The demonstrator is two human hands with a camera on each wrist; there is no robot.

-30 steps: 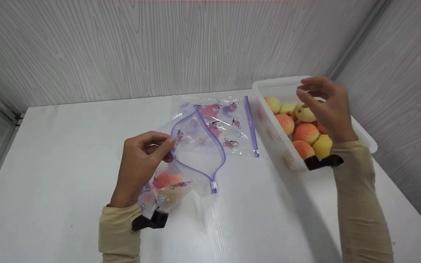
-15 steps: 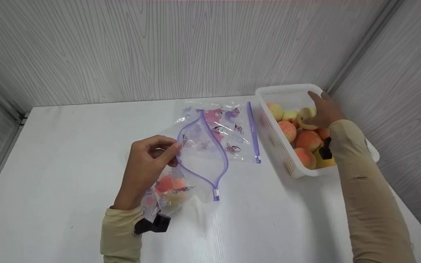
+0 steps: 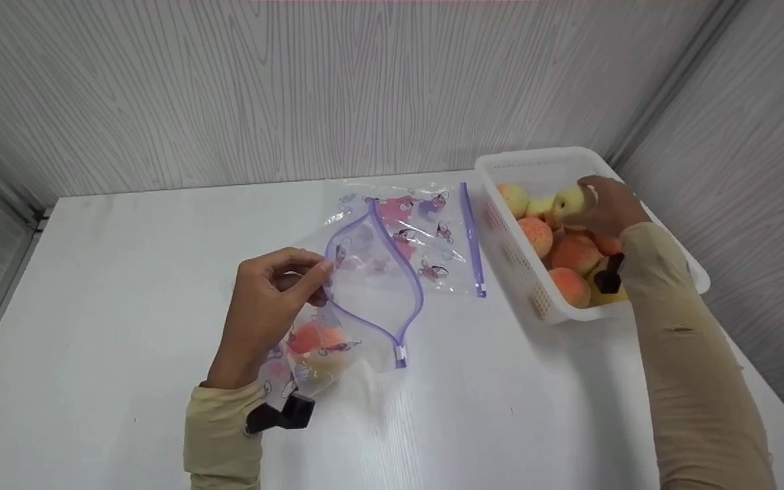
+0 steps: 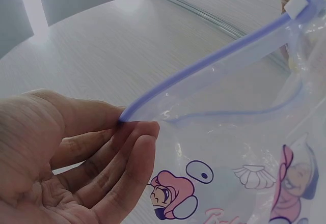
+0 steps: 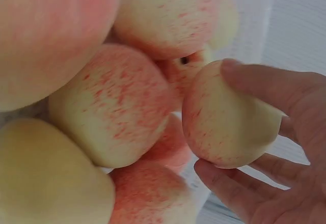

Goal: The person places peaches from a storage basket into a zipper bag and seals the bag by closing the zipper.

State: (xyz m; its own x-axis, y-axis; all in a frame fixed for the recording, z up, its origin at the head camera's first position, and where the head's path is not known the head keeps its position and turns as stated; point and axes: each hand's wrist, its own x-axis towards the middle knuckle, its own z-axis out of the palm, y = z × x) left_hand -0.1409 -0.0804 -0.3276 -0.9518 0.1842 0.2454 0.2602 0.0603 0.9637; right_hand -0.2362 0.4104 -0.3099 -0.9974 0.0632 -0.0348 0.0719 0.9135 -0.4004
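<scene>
My left hand [image 3: 266, 306] pinches the purple rim of a clear slider zip bag [image 3: 375, 320] printed with cartoon figures, between thumb and fingers. The bag's mouth gapes wide, and its white slider [image 4: 295, 5] sits at one end of the rim. Red and yellowish fruit [image 3: 316, 340] shows through the bag's lower part. Over the white basket [image 3: 531, 158], my right hand [image 3: 611, 204] grips a pale yellow peach [image 5: 224, 117] with a light red blush, thumb on one side and fingers on the other. Several red-blushed peaches [image 5: 114, 104] lie beneath and beside it.
A second clear bag [image 3: 426, 238] with a purple zip lies flat behind the first, beside the basket. The white table [image 3: 126, 306] meets a grey wood-grain panel [image 3: 297, 88] at the back. Another panel [image 3: 759, 224] rises right of the basket.
My right hand has gone down into the basket from above it, and its fingers have closed round a pale peach. The left hand keeps holding the bag's rim.
</scene>
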